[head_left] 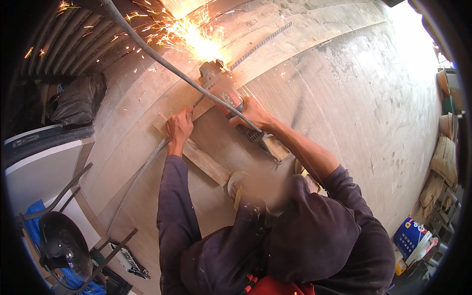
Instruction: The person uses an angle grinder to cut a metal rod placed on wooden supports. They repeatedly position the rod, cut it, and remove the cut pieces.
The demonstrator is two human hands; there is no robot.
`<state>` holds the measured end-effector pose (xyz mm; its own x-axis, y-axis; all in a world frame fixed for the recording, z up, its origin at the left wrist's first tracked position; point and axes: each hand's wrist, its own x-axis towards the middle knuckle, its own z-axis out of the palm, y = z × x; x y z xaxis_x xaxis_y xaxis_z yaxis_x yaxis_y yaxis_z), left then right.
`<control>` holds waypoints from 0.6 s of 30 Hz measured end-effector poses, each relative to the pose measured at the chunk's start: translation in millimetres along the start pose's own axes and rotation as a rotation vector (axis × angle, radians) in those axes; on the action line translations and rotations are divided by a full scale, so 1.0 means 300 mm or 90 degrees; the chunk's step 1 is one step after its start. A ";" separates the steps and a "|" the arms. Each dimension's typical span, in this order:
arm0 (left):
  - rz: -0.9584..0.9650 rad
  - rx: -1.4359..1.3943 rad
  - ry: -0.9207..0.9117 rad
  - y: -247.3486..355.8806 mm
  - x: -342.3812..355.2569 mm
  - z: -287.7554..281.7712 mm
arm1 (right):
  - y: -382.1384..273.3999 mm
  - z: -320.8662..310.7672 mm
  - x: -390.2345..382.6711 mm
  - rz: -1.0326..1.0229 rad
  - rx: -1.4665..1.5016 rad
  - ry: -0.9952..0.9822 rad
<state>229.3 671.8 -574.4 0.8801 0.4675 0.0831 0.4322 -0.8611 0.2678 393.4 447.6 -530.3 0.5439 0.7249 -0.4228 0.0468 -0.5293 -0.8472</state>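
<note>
An angle grinder (pixel 223 91) with a grey head and a reddish body is in my right hand (pixel 254 114), the fingers wrapped round its body. Bright sparks (pixel 196 42) spray from its head toward the far left; the disc is lost in the glare. My left hand (pixel 180 129) is closed round a ribbed steel rebar (pixel 155 153), which runs from the lower left up to the grinder head. Beyond the head, a length of rebar (pixel 260 45) lies on the floor; whether the two are joined is hidden. A wooden plank (pixel 206 161) lies beneath my left arm.
A thick dark cable (pixel 162 60) crosses in front of the grinder. Ribbed dark panels (pixel 64 42) and a black bag (pixel 78 101) stand at the left. A black chair (pixel 61 241) is lower left, a blue and white bucket (pixel 412 238) lower right. My sandalled foot (pixel 237 184) is near the plank.
</note>
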 end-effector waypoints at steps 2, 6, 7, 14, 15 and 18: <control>-0.009 0.009 -0.008 -0.005 -0.005 0.000 | -0.037 -0.012 -0.013 -0.007 0.003 -0.019; -0.006 0.011 -0.019 0.004 0.004 0.002 | 0.001 -0.004 -0.001 -0.008 0.016 0.004; -0.006 0.008 -0.016 0.001 0.001 0.001 | -0.005 -0.003 -0.001 -0.002 0.012 0.001; -0.015 0.005 -0.037 0.000 -0.003 -0.010 | -0.040 -0.013 -0.009 -0.002 0.031 -0.027; -0.017 0.008 -0.036 -0.004 -0.006 -0.011 | -0.051 -0.015 -0.011 0.002 0.026 -0.039; -0.013 -0.016 -0.028 0.005 0.003 -0.004 | -0.006 -0.004 0.006 -0.002 0.022 -0.018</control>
<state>230.6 671.1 -572.8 0.8789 0.4757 0.0351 0.4461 -0.8457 0.2928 395.4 449.4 -529.2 0.5204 0.7386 -0.4286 0.0196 -0.5121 -0.8587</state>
